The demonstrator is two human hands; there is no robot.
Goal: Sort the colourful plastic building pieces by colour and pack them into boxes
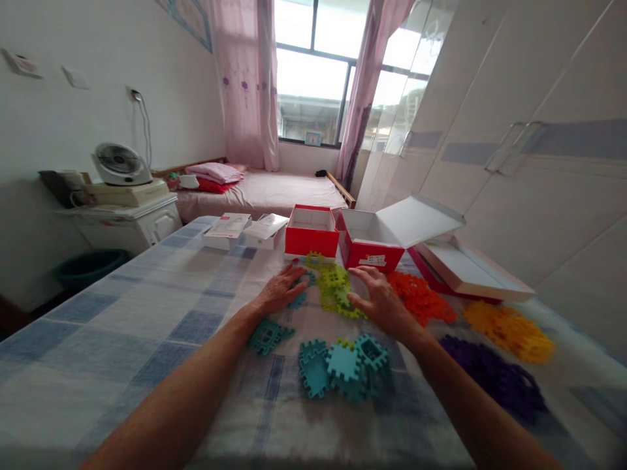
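My left hand [283,290] lies flat on the checked tablecloth [161,307], fingers stretched over a teal puzzle piece beside the lime-green pieces [334,287]. On the other side of that green pile is my right hand [379,297], open and curved, fingertips touching its edge. Closer to me lie a single teal piece [267,335] and a cluster of teal pieces [345,365]. Neither hand grips anything.
Orange pieces [421,295], yellow pieces [509,329] and purple pieces [494,375] lie to the right. Two red boxes [312,240] [368,251] stand behind the piles, one with its white lid open. Booklets [228,228] lie at back left. A bed [274,189] and a fan [120,163] stand beyond.
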